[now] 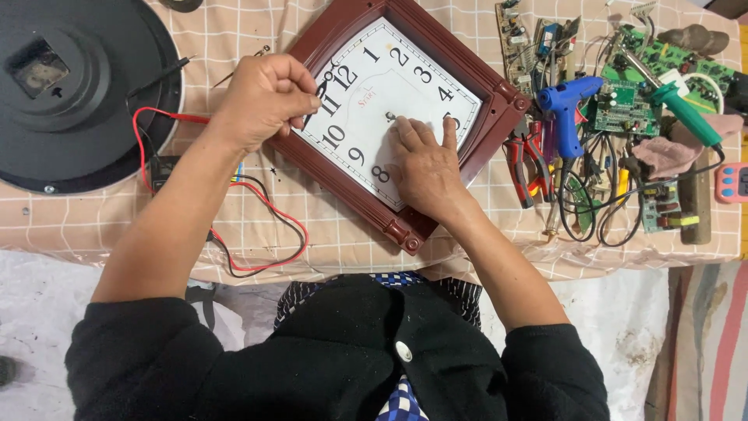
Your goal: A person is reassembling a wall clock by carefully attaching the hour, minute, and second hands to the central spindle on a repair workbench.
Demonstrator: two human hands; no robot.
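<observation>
A square wall clock with a dark red wooden frame point(354, 199) and a white dial point(405, 82) lies face up, turned like a diamond, on the checked tablecloth. My left hand point(261, 97) is closed over the dial's left part and pinches a thin black clock hand near the dial's edge. My right hand point(425, 160) rests flat on the lower dial, its fingertips touching the small metal centre shaft point(389, 117).
A round black clock back point(78, 86) lies at the left. Red and black test leads point(257, 234) trail over the table's front edge. At the right are a blue glue gun point(565, 105), a green-handled soldering iron point(686, 113), pliers point(520, 160) and several circuit boards.
</observation>
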